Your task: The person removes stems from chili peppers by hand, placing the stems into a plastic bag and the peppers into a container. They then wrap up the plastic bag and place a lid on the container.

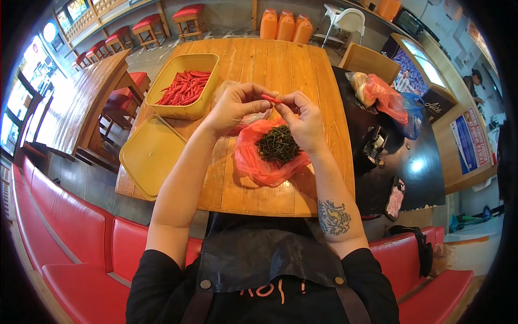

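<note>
Above the middle of the wooden table, my left hand pinches a small red chili pepper between thumb and fingers. My right hand closes its thumb and fingertips on the chili's other end. Just below the hands sits an opened red plastic bag with a heap of dark green chili stems in it. Another bag, partly hidden by my left hand, lies behind it. To the left stands a yellow plastic tub holding many red chilies. Its likely lid lies flat in front.
On the black table at right are filled plastic bags, a dark object and a phone in a pink case. Red benches curve around me. Orange jugs and a white high chair stand beyond.
</note>
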`<state>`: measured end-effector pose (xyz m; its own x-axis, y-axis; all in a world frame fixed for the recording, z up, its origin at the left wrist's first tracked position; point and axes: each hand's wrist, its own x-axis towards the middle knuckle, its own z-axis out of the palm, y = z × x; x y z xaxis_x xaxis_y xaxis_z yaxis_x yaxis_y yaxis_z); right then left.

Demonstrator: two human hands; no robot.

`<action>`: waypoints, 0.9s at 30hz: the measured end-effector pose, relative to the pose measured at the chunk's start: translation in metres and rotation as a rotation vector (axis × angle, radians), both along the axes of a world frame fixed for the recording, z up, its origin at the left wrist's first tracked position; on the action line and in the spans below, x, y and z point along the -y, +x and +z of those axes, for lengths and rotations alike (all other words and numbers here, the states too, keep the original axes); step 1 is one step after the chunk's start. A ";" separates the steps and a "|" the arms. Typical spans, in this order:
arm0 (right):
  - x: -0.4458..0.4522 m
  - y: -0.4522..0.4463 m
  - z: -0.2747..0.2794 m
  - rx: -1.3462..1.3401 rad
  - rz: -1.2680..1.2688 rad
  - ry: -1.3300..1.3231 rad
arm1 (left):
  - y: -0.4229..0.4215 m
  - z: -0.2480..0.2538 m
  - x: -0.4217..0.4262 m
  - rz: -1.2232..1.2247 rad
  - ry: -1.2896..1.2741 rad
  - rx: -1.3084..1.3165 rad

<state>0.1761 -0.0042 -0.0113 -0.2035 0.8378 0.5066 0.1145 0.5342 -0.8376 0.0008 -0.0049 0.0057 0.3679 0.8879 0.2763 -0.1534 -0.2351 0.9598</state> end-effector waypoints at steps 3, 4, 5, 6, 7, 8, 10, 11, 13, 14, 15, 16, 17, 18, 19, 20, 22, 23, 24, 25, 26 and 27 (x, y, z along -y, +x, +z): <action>-0.001 0.000 0.001 0.021 0.008 0.022 | -0.004 0.000 -0.002 0.080 -0.004 0.014; -0.001 0.000 0.001 0.043 -0.021 0.028 | -0.012 0.005 -0.002 0.232 0.052 -0.055; -0.001 0.000 0.002 0.064 -0.050 0.035 | -0.020 0.010 -0.003 0.384 0.108 -0.124; -0.001 0.000 0.002 0.060 -0.044 0.037 | -0.034 0.014 -0.006 0.549 0.221 -0.247; 0.000 0.001 0.002 0.089 -0.048 0.057 | -0.048 0.016 -0.007 0.684 0.259 -0.231; 0.000 0.002 0.003 0.119 -0.055 0.078 | -0.062 0.017 -0.007 0.682 0.261 -0.235; 0.000 0.001 0.002 0.134 -0.055 0.095 | -0.076 0.019 -0.008 1.274 0.719 -0.806; -0.001 0.001 0.002 0.152 -0.049 0.111 | -0.076 0.016 -0.011 1.273 0.720 -0.803; 0.000 0.001 0.001 0.153 -0.037 0.125 | -0.066 0.015 -0.012 1.147 0.770 -0.801; -0.001 0.000 0.001 0.152 -0.026 0.139 | -0.053 0.009 -0.014 0.967 0.599 -0.705; -0.001 -0.001 0.000 0.153 -0.024 0.138 | -0.038 -0.001 -0.018 0.785 0.430 -0.607; -0.001 -0.001 0.000 0.159 -0.014 0.140 | -0.025 -0.014 -0.027 0.659 0.413 -0.691; -0.001 -0.001 -0.001 0.166 -0.006 0.140 | -0.014 -0.025 -0.033 0.529 0.392 -0.770; -0.002 0.000 -0.002 0.172 -0.005 0.144 | -0.006 -0.027 -0.036 0.533 0.394 -0.763; -0.003 0.000 -0.004 0.184 0.003 0.161 | 0.001 -0.028 -0.037 0.434 0.408 -0.872; -0.004 0.000 -0.005 0.195 0.011 0.180 | 0.005 -0.028 -0.038 0.335 0.422 -0.978; -0.003 0.002 -0.004 0.221 0.003 0.190 | 0.005 -0.058 -0.062 0.389 0.541 -0.988; -0.003 0.002 -0.004 0.240 -0.008 0.186 | 0.004 -0.067 -0.071 0.432 0.651 -1.005; -0.004 0.001 -0.004 0.241 -0.009 0.191 | 0.006 -0.060 -0.071 0.435 0.655 -1.003; -0.004 0.001 -0.005 0.222 0.009 0.193 | 0.010 -0.053 -0.071 0.408 0.586 -1.109; -0.003 0.001 -0.004 0.205 0.025 0.194 | 0.012 -0.047 -0.070 0.377 0.514 -1.211; -0.003 0.004 -0.002 0.208 0.022 0.198 | 0.013 -0.050 -0.074 0.378 0.519 -1.207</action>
<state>0.1799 -0.0010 -0.0133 -0.3377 0.7209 0.6052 0.2595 0.6893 -0.6764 0.0140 0.0695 -0.0440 0.3757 0.8808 0.2882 0.8624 -0.4462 0.2393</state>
